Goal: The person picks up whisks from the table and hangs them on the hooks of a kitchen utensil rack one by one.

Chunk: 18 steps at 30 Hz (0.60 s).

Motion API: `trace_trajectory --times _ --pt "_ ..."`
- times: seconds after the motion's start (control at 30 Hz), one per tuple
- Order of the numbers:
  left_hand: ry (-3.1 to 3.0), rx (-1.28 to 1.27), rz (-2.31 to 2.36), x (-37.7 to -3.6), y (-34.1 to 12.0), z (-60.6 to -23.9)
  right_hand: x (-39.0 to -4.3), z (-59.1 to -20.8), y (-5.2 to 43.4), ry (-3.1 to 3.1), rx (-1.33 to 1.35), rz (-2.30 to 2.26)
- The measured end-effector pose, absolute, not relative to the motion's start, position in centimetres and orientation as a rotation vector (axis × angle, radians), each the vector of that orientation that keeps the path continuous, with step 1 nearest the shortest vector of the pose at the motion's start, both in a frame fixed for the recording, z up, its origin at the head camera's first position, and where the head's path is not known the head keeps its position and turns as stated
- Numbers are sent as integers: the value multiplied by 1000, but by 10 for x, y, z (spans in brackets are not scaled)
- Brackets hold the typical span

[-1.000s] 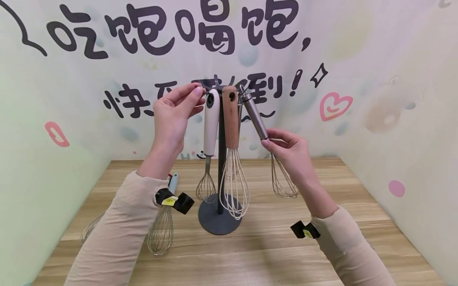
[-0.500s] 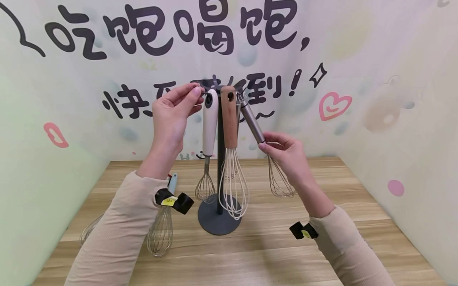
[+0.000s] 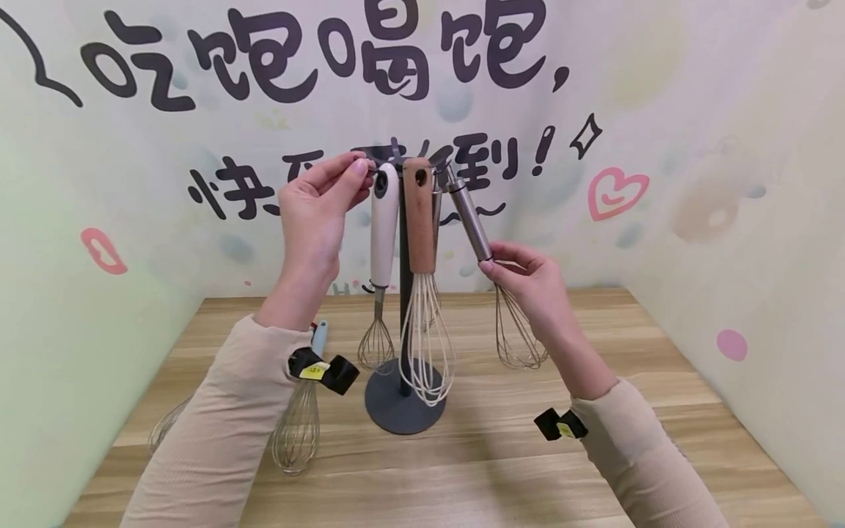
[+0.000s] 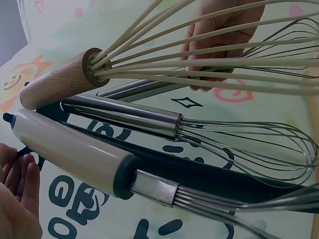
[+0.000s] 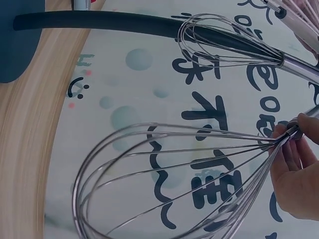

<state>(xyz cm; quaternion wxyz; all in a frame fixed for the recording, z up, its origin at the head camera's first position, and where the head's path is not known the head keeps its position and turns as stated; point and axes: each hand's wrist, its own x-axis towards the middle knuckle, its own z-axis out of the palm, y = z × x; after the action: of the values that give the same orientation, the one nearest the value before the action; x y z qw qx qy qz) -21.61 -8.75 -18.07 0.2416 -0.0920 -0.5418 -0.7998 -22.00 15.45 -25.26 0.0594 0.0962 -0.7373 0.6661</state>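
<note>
A dark hanging stand [image 3: 405, 411] holds several whisks by its top hooks. My left hand [image 3: 312, 220] pinches the tip of one hook arm, just left of the white-handled whisk [image 3: 383, 227]. In front of the pole hangs a wooden-handled whisk [image 3: 420, 220] with cream wires. My right hand [image 3: 533, 290] pinches a steel whisk [image 3: 470, 220] where its handle meets the wires. This whisk slants, its top loop right at a hook on the stand's right side. Another steel whisk [image 4: 124, 115] hangs behind the wooden-handled one, mostly hidden in the head view.
On the wooden table [image 3: 515, 469], a whisk with a light blue handle [image 3: 320, 339] lies left of the stand, partly behind my left sleeve. Wires of another whisk [image 3: 168, 422] show farther left. A printed backdrop [image 3: 686, 147] closes off the back and sides.
The white-handled and wooden-handled whisks have shifted slightly left at the stand's top. The steel whisk in my right hand dipped a little, then rose again. Both hands keep their holds.
</note>
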Motion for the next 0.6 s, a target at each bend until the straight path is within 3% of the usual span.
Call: trace_trajectory --times 0.6 --pt "-1431 -209 -2284 -216 -98 -179 -212 -246 152 -2161 319 2048"
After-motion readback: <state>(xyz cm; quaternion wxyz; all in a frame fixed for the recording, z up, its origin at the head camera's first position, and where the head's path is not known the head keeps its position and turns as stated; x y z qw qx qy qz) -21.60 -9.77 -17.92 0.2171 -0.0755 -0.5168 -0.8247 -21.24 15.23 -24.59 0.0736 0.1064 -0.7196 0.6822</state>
